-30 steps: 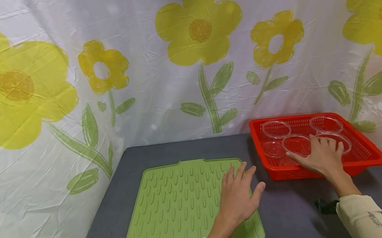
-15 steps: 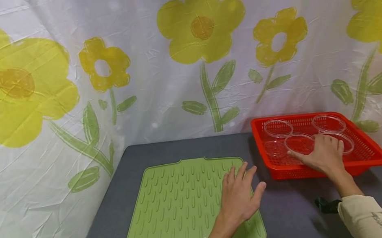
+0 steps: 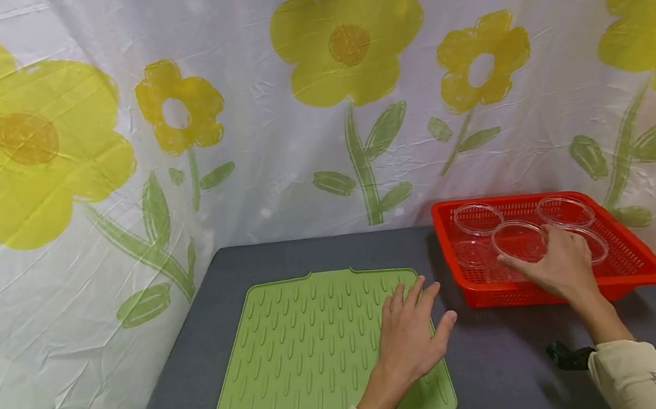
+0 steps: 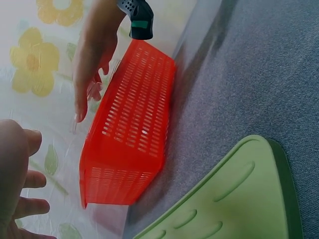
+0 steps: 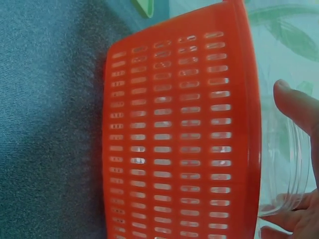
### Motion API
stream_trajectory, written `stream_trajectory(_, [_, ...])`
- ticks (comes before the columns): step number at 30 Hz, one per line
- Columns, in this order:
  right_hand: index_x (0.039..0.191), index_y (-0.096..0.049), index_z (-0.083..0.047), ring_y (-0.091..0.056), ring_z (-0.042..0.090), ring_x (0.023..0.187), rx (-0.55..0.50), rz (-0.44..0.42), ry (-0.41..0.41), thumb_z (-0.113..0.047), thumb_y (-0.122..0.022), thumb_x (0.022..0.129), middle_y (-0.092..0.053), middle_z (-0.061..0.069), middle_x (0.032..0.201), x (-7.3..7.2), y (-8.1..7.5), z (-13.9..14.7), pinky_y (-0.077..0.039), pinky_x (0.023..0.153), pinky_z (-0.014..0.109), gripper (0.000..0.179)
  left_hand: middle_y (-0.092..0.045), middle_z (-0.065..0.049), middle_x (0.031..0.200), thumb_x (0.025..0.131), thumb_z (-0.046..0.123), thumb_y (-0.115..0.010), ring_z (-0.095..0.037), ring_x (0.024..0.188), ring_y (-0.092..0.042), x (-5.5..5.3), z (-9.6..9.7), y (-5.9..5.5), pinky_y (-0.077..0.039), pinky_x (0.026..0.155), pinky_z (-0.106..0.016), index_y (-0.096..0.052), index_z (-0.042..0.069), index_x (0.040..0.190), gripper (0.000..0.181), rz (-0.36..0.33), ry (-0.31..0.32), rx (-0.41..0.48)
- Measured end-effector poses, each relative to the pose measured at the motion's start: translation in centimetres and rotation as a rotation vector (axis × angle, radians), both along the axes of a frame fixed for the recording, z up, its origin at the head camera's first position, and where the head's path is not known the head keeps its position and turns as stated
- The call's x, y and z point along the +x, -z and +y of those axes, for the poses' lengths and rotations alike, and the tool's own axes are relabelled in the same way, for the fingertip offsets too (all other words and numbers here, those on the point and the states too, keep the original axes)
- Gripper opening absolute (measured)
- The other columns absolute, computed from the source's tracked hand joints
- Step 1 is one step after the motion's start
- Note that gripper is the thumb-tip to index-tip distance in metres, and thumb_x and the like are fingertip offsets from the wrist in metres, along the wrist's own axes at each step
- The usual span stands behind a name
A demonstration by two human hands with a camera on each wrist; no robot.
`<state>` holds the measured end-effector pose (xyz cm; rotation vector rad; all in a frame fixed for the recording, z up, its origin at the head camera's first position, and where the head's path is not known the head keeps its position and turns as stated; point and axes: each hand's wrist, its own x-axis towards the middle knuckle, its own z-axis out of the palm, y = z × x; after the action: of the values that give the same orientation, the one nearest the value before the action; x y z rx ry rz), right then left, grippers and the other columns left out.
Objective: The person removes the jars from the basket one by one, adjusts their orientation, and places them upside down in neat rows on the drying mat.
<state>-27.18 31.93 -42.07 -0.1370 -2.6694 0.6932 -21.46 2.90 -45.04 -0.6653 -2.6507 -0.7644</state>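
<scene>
My right hand (image 3: pixel 562 263) grips a clear round bowl (image 3: pixel 517 243) by its sides, thumb on the near left and fingers on the right. In the right wrist view this bowl (image 5: pixel 285 167) stands above the rim of the red basket (image 5: pixel 241 114), between thumb and fingers. Several more clear round bowls (image 3: pixel 479 219) sit in the basket (image 3: pixel 488 297); one is partly hidden behind my right hand. My left hand (image 3: pixel 408 337) hovers over the right side of a green ridged mat (image 3: pixel 300 357), fingers spread, holding nothing.
Mat and basket lie on a dark grey table (image 3: pixel 335 249), the basket at the back right. A white curtain with yellow flowers (image 3: pixel 254 138) hangs behind and along both sides. Dark camera straps (image 3: pixel 570 358) sit at the wrists.
My right hand has closed on the front bowl and raised it slightly, tilting it. My left hand stays over the mat. The head view has shifted a little.
</scene>
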Motion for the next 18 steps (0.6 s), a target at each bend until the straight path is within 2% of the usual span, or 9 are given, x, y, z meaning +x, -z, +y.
stream_trajectory(9, [0.155, -0.024, 0.012, -0.033, 0.061, 0.134, -0.077, -0.028, -0.053, -0.058, -0.077, 0.083, -0.038, 0.04, 0.15, 0.5, -1.2, -0.3, -0.032, 0.104, 0.078, 0.113, -0.056, -0.006, 0.15, 0.099, 0.038, -0.058, -0.033, 0.138, -0.053, -0.5, 0.1, -0.3, -0.044, 0.113, -0.052, -0.058, 0.02, 0.143, 0.047, 0.101, -0.034, 0.013])
stream_trajectory(18, [0.156, -0.022, 0.011, -0.037, 0.058, 0.135, -0.104, -0.01, -0.11, -0.054, -0.08, 0.082, -0.037, 0.04, 0.151, 1.2, -2.2, -0.8, -0.035, 0.104, 0.076, 0.114, -0.058, -0.005, 0.149, 0.099, 0.037, -0.059, -0.026, 0.135, -0.055, -0.9, 0.2, -0.8, -0.047, 0.11, -0.049, -0.059, 0.019, 0.143, 0.047, 0.084, -0.027, 0.082])
